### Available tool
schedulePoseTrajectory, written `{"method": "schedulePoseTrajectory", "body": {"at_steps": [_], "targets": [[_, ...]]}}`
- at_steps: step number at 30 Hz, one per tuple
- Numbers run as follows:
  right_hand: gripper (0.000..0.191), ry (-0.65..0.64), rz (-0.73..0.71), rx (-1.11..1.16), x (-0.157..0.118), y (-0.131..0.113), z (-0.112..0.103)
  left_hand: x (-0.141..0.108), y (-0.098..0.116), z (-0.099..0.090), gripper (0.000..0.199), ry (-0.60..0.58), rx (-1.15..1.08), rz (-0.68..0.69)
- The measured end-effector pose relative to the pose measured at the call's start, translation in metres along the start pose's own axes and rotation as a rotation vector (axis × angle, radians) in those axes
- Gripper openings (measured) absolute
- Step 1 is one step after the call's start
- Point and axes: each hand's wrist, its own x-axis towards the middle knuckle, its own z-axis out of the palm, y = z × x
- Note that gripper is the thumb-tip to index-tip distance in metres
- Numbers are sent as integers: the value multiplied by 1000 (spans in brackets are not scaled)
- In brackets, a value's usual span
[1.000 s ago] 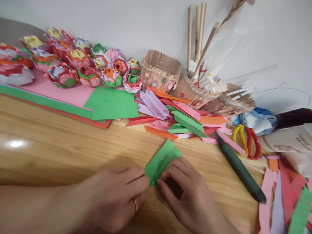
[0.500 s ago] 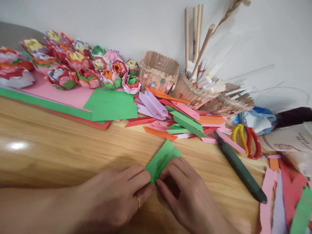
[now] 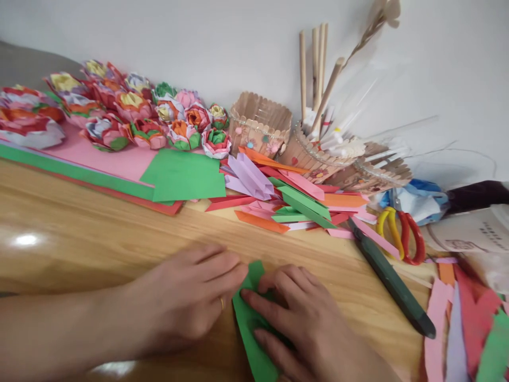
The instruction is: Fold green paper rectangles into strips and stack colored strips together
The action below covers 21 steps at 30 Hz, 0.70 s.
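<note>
Across the tabletop (image 3: 119, 228), the right hand (image 3: 304, 313) is pressing green paper (image 3: 248, 329) with parted fingers, its grip open, seemingly to stop slipping; the left hand (image 3: 194, 292) is touching the paper's edge, pinching or not I cannot tell.

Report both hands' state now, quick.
Left hand: fingertips at the edge of the green paper; grip unclear.
Right hand: fingers partly curled over the same paper; grip unclear.
</note>
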Motion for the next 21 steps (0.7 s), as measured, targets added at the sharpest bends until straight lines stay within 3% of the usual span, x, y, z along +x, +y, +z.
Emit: {"method": "schedulePoseTrajectory", "body": {"at_steps": [4, 7, 10, 14, 17, 21], "targets": [[23, 46, 15, 44, 0, 1, 4, -3, 3, -4, 36, -41, 11, 77], [19, 232, 84, 98, 0, 5, 10, -3, 4, -4, 37, -31, 44, 64], [12, 389, 281, 144, 2, 9, 18, -4, 2, 0, 34, -48, 54, 48], [5, 358, 426, 212, 6, 9, 23, -6, -5, 7, 32, -80, 33, 48], [5, 381, 428, 236, 9, 8, 23, -5, -12, 10, 29, -82, 15, 74], [10, 444, 281, 104, 12, 8, 23, -2, -18, 8, 31, -34, -8, 120]]}}
